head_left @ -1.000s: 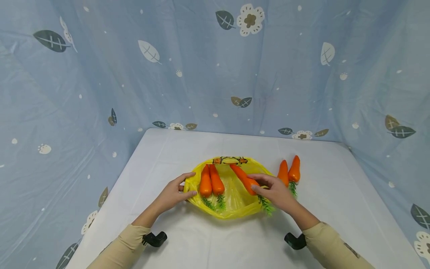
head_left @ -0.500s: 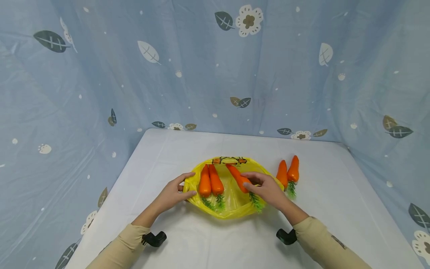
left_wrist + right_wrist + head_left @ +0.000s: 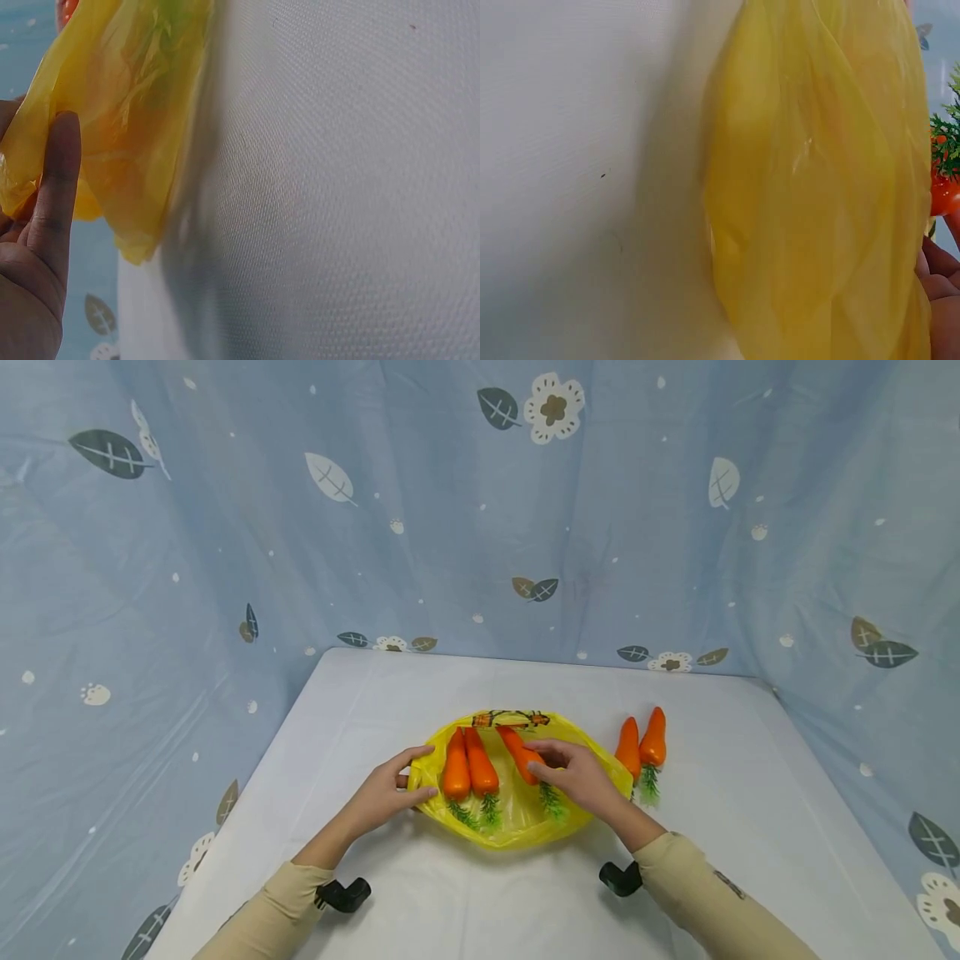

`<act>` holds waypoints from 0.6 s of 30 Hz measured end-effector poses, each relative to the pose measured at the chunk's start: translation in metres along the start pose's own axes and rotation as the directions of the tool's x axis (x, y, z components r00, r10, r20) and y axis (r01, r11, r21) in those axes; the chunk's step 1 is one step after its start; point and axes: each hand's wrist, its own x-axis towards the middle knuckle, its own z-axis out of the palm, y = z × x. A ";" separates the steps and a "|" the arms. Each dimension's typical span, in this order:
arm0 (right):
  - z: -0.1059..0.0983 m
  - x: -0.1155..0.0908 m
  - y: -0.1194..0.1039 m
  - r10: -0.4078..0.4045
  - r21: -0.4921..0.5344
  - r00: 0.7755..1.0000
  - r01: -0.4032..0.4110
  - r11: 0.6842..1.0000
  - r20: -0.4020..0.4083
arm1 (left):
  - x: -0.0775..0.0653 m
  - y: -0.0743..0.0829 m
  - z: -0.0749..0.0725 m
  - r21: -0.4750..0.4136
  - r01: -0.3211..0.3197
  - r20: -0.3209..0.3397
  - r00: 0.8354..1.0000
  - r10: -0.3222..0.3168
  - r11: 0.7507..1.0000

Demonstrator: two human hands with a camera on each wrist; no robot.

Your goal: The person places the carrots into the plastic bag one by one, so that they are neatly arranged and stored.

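Note:
A yellow plastic bag lies open on the table, with two orange carrots, the left carrot and its neighbour, side by side inside it. The left hand holds the bag's left rim; in the left wrist view its thumb presses the yellow plastic. Over the right half of the opening, the right hand grips a third carrot near its leafy end, tip pointing to the far left. In the right wrist view the bag's side hides most of that hand.
Two more carrots, a nearer carrot and a farther carrot, lie on the white table right of the bag. A blue patterned curtain stands behind the table and along its sides.
The right hand has moved left with its carrot, from the bag's right rim to farther inside the opening. The left hand and the two carrots in the bag have stayed put.

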 end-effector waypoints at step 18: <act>0.022 0.014 0.003 0.035 -0.009 0.998 -0.036 0.999 -0.052 | -0.001 0.003 0.001 0.000 -0.001 0.001 1.000 0.001 1.000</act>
